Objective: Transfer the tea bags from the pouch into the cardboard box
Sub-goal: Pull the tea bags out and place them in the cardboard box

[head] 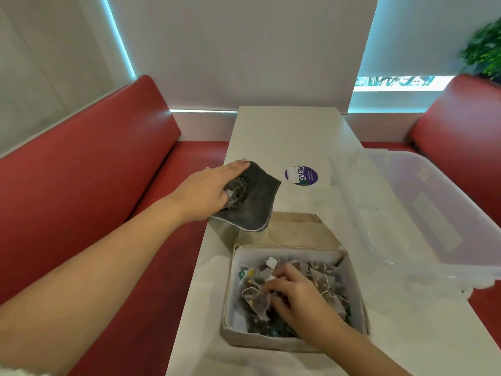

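Observation:
A dark grey pouch (254,202) hangs above the table's left edge, tilted with its mouth toward me. My left hand (208,189) grips it from the left side; a tea bag shows at its opening under my thumb. Below it stands the open cardboard box (292,341) with its lid flap folded back. Several mesh tea bags (328,280) with strings and paper tags fill it. My right hand (295,291) is down inside the box, fingers curled on the tea bags there.
A clear plastic bin (423,213) lies on the right of the narrow white table (287,137). A round purple sticker (301,175) sits mid-table. Red bench seats (89,169) flank both sides; a wall stands behind.

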Demonstrator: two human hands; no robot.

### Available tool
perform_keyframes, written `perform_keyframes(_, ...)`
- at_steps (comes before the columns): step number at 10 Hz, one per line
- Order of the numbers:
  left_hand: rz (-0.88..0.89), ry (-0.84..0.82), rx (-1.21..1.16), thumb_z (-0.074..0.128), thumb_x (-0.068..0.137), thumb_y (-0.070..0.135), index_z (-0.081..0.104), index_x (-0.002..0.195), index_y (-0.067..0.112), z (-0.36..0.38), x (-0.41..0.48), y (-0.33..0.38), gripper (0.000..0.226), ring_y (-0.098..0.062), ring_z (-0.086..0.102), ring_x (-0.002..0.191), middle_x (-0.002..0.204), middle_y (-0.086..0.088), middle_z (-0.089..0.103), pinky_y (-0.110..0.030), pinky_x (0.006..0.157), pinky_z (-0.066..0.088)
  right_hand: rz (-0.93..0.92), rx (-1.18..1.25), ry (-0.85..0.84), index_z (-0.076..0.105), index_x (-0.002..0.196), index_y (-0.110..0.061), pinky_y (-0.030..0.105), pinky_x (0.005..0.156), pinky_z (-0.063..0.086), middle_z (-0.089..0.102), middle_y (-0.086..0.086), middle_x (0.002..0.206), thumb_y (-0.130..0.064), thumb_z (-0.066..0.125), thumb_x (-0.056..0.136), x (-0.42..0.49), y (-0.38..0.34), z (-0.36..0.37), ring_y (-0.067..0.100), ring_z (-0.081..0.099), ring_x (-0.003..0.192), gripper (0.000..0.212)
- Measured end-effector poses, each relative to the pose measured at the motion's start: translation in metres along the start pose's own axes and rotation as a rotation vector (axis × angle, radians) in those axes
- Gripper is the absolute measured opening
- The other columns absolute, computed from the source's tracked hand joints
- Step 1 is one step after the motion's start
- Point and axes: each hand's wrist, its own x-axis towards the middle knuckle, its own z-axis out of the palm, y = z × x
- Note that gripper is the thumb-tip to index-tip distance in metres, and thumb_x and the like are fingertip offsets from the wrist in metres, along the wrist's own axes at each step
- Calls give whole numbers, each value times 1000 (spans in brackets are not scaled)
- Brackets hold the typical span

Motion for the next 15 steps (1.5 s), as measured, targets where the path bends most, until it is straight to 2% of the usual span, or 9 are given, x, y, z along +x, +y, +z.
perform_keyframes(2, 14, -18, -43, 44, 82, -1, 22, 149, 33, -2, -1, -5, 78, -12, 40, 134, 153, 14, 27, -29, 108, 35, 76, -132, -485, 28, 146, -26, 39, 110, 30, 44, 5, 139, -33, 47, 96, 13, 7, 10, 25, 34, 131, 55)
perform_keyframes(3, 7, -22, -76, 45, 82, -2, 23, 149, 33, -9, -1, -3, 78, -10, 42, 132, 153, 14, 26, -20, 101, 36, 28, -322, -372, 27, 143, -41, 47, 108, 28, 39, -2, 140, -41, 44, 95, 14, -3, -9, 25, 28, 128, 51)
perform_keyframes(5, -9, -85, -145, 45, 82, -2, 25, 147, 37, -10, -11, 5, 79, 14, 54, 94, 150, 22, 26, -6, 82, 39, -99, -179, 85, 61, 119, -31, 13, 83, 35, 48, -11, 106, -28, 53, 93, 17, -35, -57, 5, 40, 98, 28)
perform_keyframes(6, 13, -103, -159, 47, 81, -2, 26, 146, 40, -15, -12, 8, 80, 1, 56, 112, 147, 26, 27, -24, 98, 44, -181, -234, 239, 64, 117, -19, 8, 79, 35, 57, -2, 110, -16, 55, 92, 57, -54, -72, 12, 49, 99, 27)
perform_keyframes(7, 28, -113, -143, 47, 81, -2, 26, 146, 41, -21, -13, 13, 81, 18, 52, 94, 149, 22, 31, -7, 86, 39, -48, -417, -16, 49, 133, -15, 35, 100, 42, 52, 9, 129, -15, 57, 90, 125, -59, -65, 26, 49, 113, 44)
perform_keyframes(8, 45, -118, -125, 46, 81, -3, 25, 145, 43, -22, -14, 15, 82, 7, 44, 121, 148, 23, 31, -6, 93, 33, 195, -507, -306, 35, 141, -21, 43, 107, 34, 47, 9, 137, -22, 60, 89, 185, -53, -45, 30, 46, 121, 58)
perform_keyframes(10, 72, -115, -167, 45, 83, -5, 27, 146, 40, -26, -14, 17, 79, 6, 28, 118, 148, 21, 33, 6, 74, 31, 326, -362, -317, 30, 145, -21, 45, 111, 26, 39, 10, 144, -26, 46, 96, 217, -29, -14, 32, 36, 132, 51)
perform_keyframes(13, 60, -140, -134, 43, 78, -2, 27, 143, 47, -28, -20, 0, 83, 14, 37, 124, 147, 28, 31, -13, 101, 35, 561, -136, -137, 50, 129, -21, 42, 100, 41, 52, 11, 129, -50, 41, 86, 241, 8, 36, 31, 50, 115, 52)
perform_keyframes(15, 71, -134, -131, 44, 79, -2, 26, 144, 45, -24, -19, 2, 82, 32, 36, 95, 146, 30, 30, 2, 82, 30, 284, -291, -257, 61, 118, -6, 44, 91, 48, 62, 18, 118, -13, 46, 93, 229, -2, 11, 35, 58, 108, 29)
